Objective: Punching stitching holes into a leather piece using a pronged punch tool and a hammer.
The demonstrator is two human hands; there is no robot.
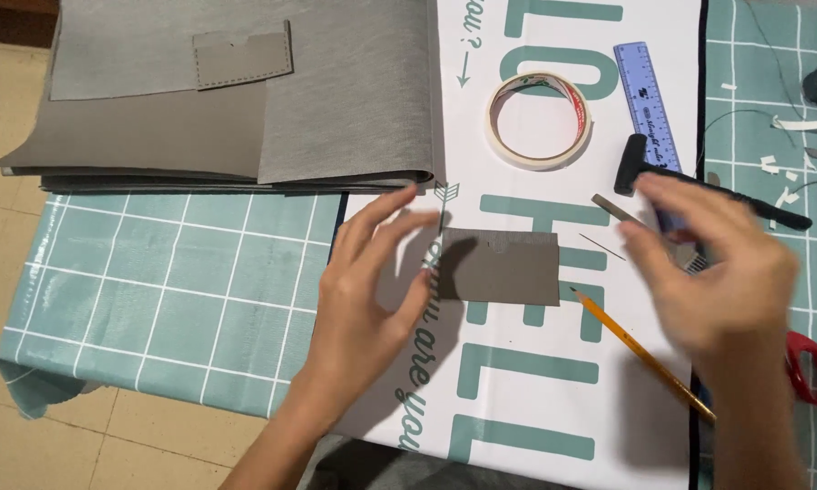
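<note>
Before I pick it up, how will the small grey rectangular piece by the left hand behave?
The small grey rectangular leather-like piece lies dead flat on the white printed sheet, so it is probably thin, light and somewhat bendy. With no raised edge showing, it may slide when pushed. The left hand touches its left edge.

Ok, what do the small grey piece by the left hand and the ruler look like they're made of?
The small grey piece looks like matte faux leather or thick felt-like sheet: flat, stiff, clean-cut edges, tiny holes along the top. I can't tell which. The ruler looks like translucent blue plastic with printed marks. The left hand touches the piece's left edge.
</note>
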